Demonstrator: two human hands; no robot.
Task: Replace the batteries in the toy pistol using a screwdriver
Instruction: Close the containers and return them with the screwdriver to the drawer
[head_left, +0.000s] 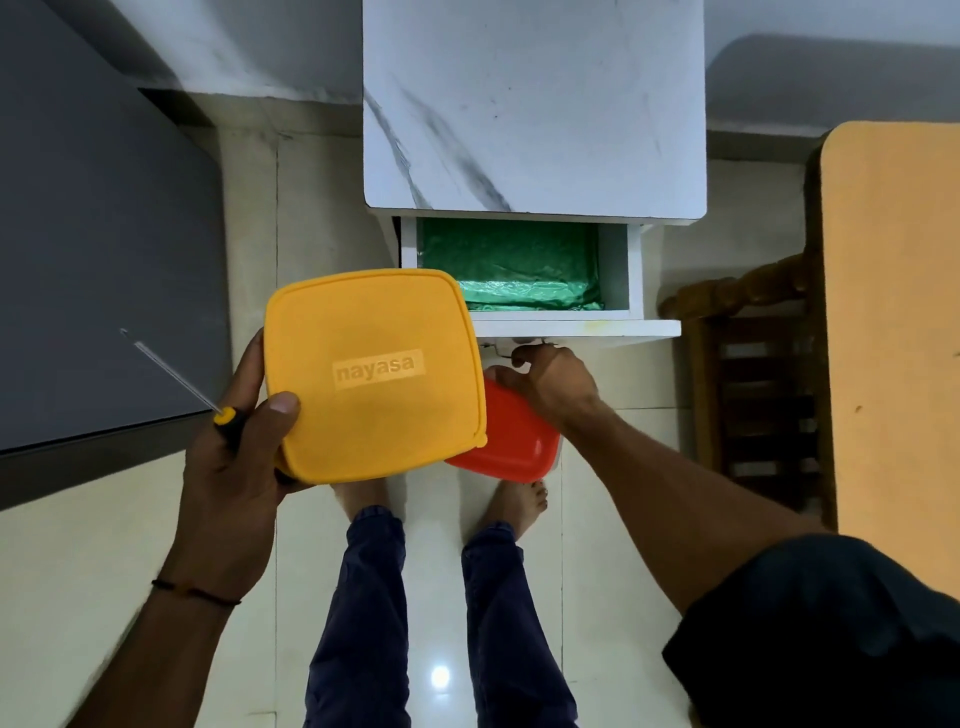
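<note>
The left hand (234, 467) is gripping the screwdriver (171, 371) and a yellow box (374, 374) together, shaft jutting over the grey panel (104, 260); the right hand (556, 384) is pinching a half-hidden red box (511, 441), fingers seemingly hooking the open drawer (571, 328) handle

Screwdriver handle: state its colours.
Black with a yellow collar; the screwdriver handle shows best in the head view.
</note>
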